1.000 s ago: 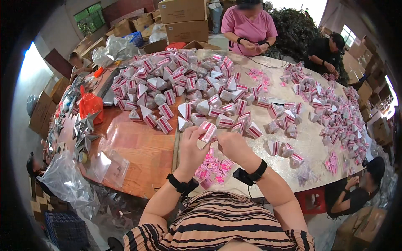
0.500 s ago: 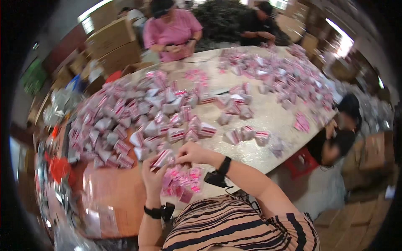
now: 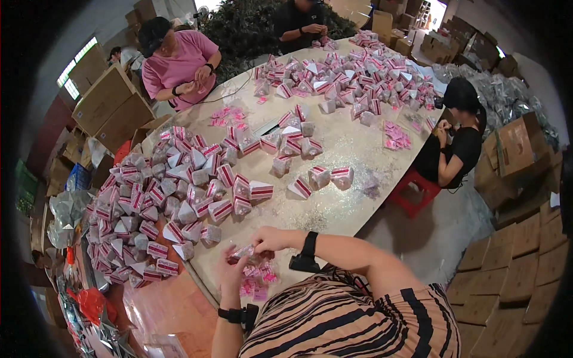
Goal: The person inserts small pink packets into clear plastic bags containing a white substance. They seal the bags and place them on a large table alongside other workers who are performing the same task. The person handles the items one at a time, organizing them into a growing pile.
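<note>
My left hand (image 3: 229, 269) is closed around a small clear packet (image 3: 243, 253) with a pink-and-white label. The fingers of my right hand (image 3: 272, 240) pinch together at the packet's right end; what exactly lies between them is too small to make out. Just below both hands, a heap of bright pink tags (image 3: 256, 279) rests on the near edge of the table (image 3: 322, 218). Beyond my hands and to the left spreads a large pile of finished-looking packets (image 3: 173, 191), each with a pink-striped label folded over a clear bag.
A second packet pile (image 3: 352, 80) covers the far right. Loose packets (image 3: 319, 177) stand mid-table, with pink tags (image 3: 396, 136) farther right. Three people sit or stand around the table. A red stool (image 3: 415, 190) is at the right side, cardboard boxes (image 3: 513, 256) behind it.
The view has swung, so the table and the people now appear farther left. Both hands stay together at the packet, which looks tipped flatter than before.
</note>
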Available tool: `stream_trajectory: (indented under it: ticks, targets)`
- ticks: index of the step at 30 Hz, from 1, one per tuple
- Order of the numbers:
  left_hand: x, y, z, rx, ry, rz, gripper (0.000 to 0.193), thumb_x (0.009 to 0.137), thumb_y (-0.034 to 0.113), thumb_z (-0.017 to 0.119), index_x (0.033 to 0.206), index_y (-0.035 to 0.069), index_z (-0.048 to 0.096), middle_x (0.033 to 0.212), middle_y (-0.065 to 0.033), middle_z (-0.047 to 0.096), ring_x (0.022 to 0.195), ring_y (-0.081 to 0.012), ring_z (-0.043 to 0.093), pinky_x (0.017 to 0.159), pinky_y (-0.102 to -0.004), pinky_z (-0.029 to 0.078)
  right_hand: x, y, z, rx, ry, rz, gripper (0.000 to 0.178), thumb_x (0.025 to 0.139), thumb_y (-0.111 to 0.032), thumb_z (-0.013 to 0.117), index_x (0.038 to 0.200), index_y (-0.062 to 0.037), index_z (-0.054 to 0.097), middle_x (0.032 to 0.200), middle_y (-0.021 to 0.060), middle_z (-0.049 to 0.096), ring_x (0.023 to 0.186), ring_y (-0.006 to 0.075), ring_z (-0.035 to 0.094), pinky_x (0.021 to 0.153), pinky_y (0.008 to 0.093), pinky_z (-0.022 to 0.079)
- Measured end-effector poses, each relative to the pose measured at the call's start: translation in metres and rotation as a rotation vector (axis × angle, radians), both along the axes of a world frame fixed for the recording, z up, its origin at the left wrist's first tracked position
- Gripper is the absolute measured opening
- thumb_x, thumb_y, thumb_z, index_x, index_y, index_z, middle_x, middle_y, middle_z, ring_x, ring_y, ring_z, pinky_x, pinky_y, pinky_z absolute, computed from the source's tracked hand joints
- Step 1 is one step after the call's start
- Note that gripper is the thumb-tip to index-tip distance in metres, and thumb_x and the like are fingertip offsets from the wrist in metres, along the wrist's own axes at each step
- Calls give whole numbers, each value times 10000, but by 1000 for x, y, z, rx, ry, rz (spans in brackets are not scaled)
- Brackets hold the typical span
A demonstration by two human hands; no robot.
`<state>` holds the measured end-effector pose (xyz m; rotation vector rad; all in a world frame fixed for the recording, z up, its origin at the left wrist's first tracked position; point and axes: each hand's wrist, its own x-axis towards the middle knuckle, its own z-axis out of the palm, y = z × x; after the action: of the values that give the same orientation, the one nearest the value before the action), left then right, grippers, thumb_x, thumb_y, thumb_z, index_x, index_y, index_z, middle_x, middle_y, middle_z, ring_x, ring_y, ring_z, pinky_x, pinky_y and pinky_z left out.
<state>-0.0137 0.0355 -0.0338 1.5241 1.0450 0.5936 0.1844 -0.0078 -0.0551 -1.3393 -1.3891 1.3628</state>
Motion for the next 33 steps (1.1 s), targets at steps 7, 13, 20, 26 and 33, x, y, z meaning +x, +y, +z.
stream_trajectory:
  ticks: [7, 13, 20, 26, 33]
  targets:
    - [0, 11, -4, 67, 54, -78, 455, 789, 95, 671, 1205, 9, 509, 1055, -104, 525, 916, -136, 526, 769, -285, 471, 221, -22, 48, 210, -492, -790, 133, 733, -122, 653, 754, 9, 662, 678, 102, 648, 579, 179, 633, 511, 304, 500]
    - [-17, 10, -18, 76, 71, -100, 290, 823, 108, 640, 1081, -17, 591, 941, -88, 605, 825, -151, 584, 751, -270, 483, 297, -73, 120, 477, -680, -1153, 273, 777, -154, 672, 944, 58, 627, 791, 106, 656, 591, 164, 609, 549, 285, 485]
    - [-18, 7, -42, 64, 89, -178, 259, 805, 121, 653, 1023, -15, 618, 920, -95, 612, 799, -149, 591, 734, -275, 481, 172, -128, -54, -176, -552, -429, 132, 750, -94, 647, 817, 20, 633, 733, 113, 632, 616, 202, 614, 578, 339, 494]
    - [-7, 2, -31, 325, 323, -332, 293, 763, 152, 682, 1009, 2, 630, 912, -139, 611, 862, -254, 591, 774, -344, 473, 124, -113, -86, -106, -718, -597, 244, 735, -141, 677, 928, -15, 597, 855, 136, 592, 783, 297, 599, 704, 370, 484]
    - [32, -3, -47, 795, 485, -525, 403, 681, 181, 709, 1057, 81, 606, 1054, -165, 561, 1039, -342, 512, 886, -447, 413, 124, -89, -117, -62, -837, -617, 138, 733, -113, 617, 836, -22, 627, 846, 161, 603, 818, 344, 580, 729, 411, 468]
